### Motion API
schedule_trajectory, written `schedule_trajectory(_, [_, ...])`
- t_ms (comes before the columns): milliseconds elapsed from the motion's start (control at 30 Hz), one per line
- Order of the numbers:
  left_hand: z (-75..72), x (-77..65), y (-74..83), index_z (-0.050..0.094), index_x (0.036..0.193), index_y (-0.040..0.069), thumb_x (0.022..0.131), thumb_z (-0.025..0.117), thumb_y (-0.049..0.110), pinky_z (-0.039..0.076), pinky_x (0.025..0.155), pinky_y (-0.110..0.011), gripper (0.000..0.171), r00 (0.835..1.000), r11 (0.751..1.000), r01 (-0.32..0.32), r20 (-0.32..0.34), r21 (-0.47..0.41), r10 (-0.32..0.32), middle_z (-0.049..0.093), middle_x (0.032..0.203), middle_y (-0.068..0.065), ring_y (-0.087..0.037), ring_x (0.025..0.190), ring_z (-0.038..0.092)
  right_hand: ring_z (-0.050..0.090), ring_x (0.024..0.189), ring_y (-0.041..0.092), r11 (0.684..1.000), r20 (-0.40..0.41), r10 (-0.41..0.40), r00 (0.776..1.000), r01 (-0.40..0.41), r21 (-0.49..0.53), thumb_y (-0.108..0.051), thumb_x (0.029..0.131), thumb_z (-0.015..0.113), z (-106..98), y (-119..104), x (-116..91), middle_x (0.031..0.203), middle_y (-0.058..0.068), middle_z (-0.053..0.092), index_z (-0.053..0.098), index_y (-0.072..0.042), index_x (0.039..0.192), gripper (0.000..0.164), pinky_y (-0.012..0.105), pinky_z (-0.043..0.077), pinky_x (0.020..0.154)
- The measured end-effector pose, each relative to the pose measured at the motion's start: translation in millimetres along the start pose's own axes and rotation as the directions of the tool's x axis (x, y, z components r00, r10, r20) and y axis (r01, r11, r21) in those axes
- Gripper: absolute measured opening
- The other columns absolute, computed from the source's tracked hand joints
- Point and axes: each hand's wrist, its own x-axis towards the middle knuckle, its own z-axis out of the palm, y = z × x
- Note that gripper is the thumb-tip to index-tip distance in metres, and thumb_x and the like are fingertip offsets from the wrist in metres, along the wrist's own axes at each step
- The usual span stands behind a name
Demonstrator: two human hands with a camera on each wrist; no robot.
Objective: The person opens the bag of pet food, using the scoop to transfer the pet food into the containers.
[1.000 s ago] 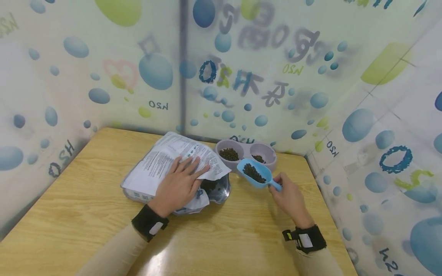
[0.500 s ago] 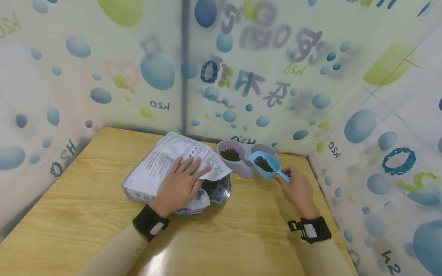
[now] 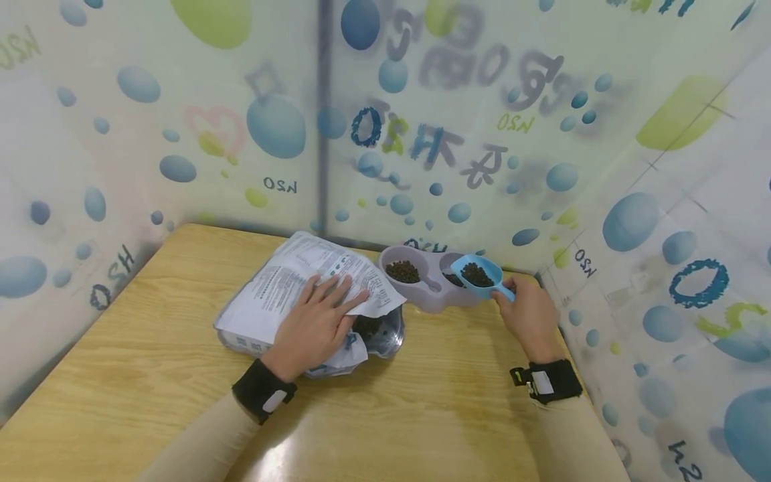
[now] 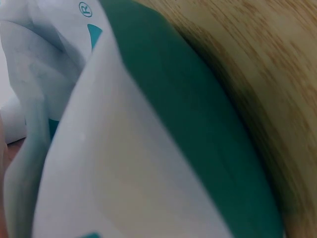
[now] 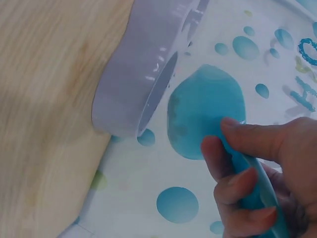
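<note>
My right hand (image 3: 530, 314) grips the handle of a blue scoop (image 3: 493, 274) loaded with brown kibble (image 3: 476, 274). The scoop is over the right cup of a grey double pet bowl (image 3: 430, 294) and partly covers it. In the right wrist view the scoop (image 5: 205, 109) shows its underside, fingers and thumb curled round the handle. Kibble (image 3: 402, 271) lies in the bowl's left cup, some in the right. My left hand (image 3: 316, 331) rests flat, fingers spread, on a white food bag (image 3: 259, 288) lying on its side. The bag's torn mouth faces right, with dark kibble inside.
Everything stands on a wooden table (image 3: 409, 415). The bowl is near its back edge, against a wall (image 3: 271, 207) printed with blue and green drops. Another wall (image 3: 632, 321) runs close along the right side, beside the right arm.
My right hand has carried the loaded scoop right and slightly back, from in front of the bowl's middle to over its right cup. The left hand stays on the bag.
</note>
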Motion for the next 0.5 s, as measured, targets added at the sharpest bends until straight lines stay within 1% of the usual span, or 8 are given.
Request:
schedule_trajectory(100, [0.5, 0.1, -0.8, 0.061, 0.172, 0.030, 0.123, 0.046, 0.035, 0.029, 0.144, -0.069, 0.051, 1.000, 1.000, -0.003, 0.000, 0.003, 0.003, 0.055, 0.180, -0.016, -0.044, 0.171, 0.049, 0.074, 0.070, 0.034, 0.999, -0.013, -0.005, 1.000, 0.005, -0.032, -0.024, 0.103, 0.090, -1.1, 0.4, 4.6, 0.099, 0.020, 0.084, 0.081, -0.004, 0.114, 0.024, 0.042, 0.050, 0.055])
schedule_trajectory(267, [0.4, 0.4, -1.2, 0.060, 0.173, 0.030, 0.124, 0.045, 0.036, 0.027, 0.145, -0.068, 0.052, 1.000, 1.000, 0.007, 0.013, 0.005, -0.007, 0.054, 0.181, -0.015, -0.043, 0.172, 0.048, 0.076, 0.073, 0.037, 0.996, -0.014, -0.017, 1.000, 0.016, -0.090, -0.026, 0.103, 0.090, 0.4, 1.6, 13.2, 0.097, 0.019, 0.086, 0.085, -0.006, 0.117, 0.025, 0.048, 0.053, 0.056])
schedule_trajectory(433, [0.2, 0.3, -0.4, 0.062, 0.172, 0.028, 0.123, 0.047, 0.035, 0.029, 0.144, -0.070, 0.051, 1.000, 1.000, -0.001, 0.007, 0.001, 0.001, 0.054, 0.181, -0.016, -0.044, 0.171, 0.049, 0.075, 0.068, 0.042, 0.989, -0.037, -0.038, 0.999, 0.033, -0.142, -0.024, 0.101, 0.091, 2.5, 1.4, 19.3, 0.093, 0.020, 0.085, 0.087, -0.007, 0.117, 0.023, 0.054, 0.053, 0.053])
schedule_trajectory(500, [-0.1, 0.1, 0.0, 0.062, 0.171, 0.028, 0.123, 0.047, 0.035, 0.029, 0.143, -0.070, 0.051, 1.000, 1.000, -0.002, 0.006, 0.002, 0.002, 0.054, 0.181, -0.016, -0.045, 0.170, 0.050, 0.074, 0.066, 0.041, 0.986, -0.040, -0.051, 0.998, 0.044, -0.158, -0.022, 0.101, 0.090, 2.7, 0.7, 20.9, 0.092, 0.020, 0.085, 0.088, -0.008, 0.116, 0.021, 0.055, 0.052, 0.051])
